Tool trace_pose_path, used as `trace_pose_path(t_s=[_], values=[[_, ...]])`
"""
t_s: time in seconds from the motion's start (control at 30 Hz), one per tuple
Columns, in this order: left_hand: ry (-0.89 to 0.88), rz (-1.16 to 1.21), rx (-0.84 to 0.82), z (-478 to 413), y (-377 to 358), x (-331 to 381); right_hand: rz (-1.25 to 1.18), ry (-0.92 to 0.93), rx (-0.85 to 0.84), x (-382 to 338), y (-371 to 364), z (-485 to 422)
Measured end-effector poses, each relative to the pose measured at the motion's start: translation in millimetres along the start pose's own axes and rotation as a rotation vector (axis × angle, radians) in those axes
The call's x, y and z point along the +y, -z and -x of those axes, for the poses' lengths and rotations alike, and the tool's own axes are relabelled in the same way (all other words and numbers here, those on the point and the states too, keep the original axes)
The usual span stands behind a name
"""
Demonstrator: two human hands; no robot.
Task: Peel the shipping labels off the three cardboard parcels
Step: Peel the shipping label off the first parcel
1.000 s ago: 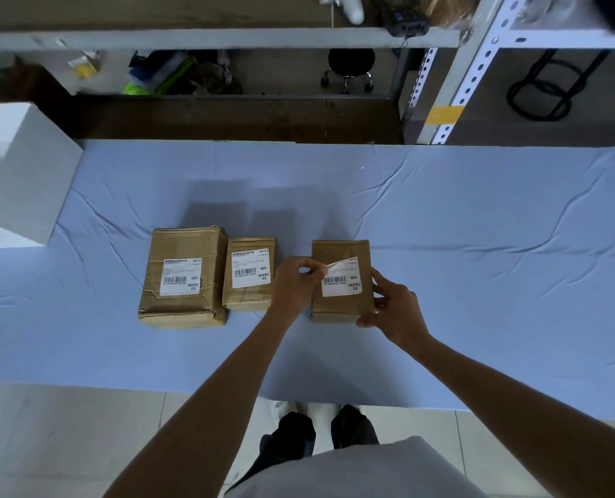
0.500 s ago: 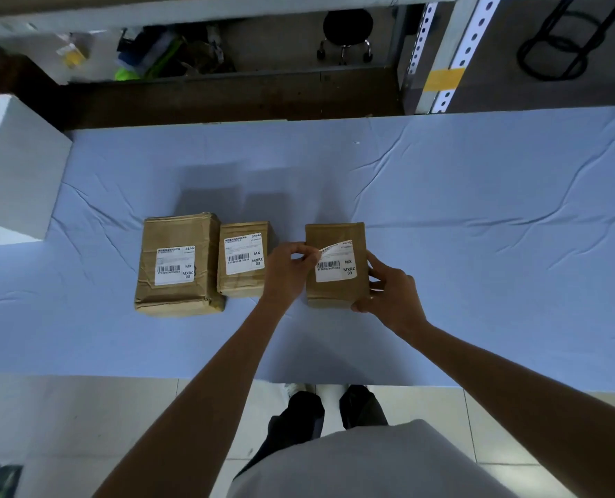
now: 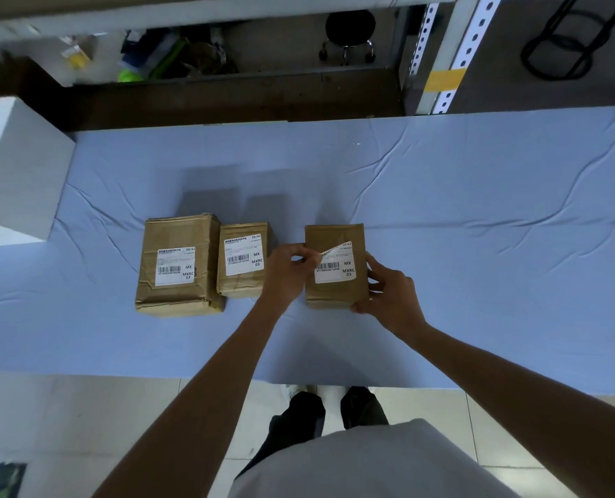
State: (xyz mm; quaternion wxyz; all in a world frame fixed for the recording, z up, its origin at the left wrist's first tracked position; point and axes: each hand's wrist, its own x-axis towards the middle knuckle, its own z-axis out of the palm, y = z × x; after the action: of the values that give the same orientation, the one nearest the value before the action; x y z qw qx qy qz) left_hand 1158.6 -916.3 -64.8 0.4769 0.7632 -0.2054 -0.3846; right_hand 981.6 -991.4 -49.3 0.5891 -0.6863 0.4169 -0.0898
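A: Squinting at the small print and getting only "MX", "MXRC 03" and a barcode on each sticker. Anything cut off?

B: Losing the top-left of the right label [image 3: 334,271] behind its own curled corner. Losing the near right corner of the right parcel [image 3: 334,235] under the right hand [image 3: 388,296]. Can't make out the dark thing [image 3: 6,479] on the floor, bottom left.

A: And round about?

B: Wrinkled blue cloth [image 3: 442,210] over the table, white block [image 3: 11,167] at far left, stool [image 3: 349,30] and shelf post [image 3: 457,59] beyond.

A: Hands?

B: Pinching that lifted corner between thumb and fingers of the left hand [image 3: 284,273], with the gap between two parcels blocked by it. Gripping the right parcel's right side with the right hand, fingers curled on the edge.

A: Parcels?

B: Lying flat in a row near the table's front, brown and creased. Largest at left, left parcel [image 3: 176,289], just beside middle parcel [image 3: 245,285]; right parcel apart. Left label [image 3: 175,266] and middle label [image 3: 244,254] flat, fully stuck; right label peeled only at its top-left corner.
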Motion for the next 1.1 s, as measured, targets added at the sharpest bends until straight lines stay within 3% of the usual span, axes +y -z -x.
trace_pose_path(t_s=[1.1], values=[[-0.008, 0.043, -0.078, 12, 6, 10, 0.030, -0.005, 0.011, -4, -1, 3]])
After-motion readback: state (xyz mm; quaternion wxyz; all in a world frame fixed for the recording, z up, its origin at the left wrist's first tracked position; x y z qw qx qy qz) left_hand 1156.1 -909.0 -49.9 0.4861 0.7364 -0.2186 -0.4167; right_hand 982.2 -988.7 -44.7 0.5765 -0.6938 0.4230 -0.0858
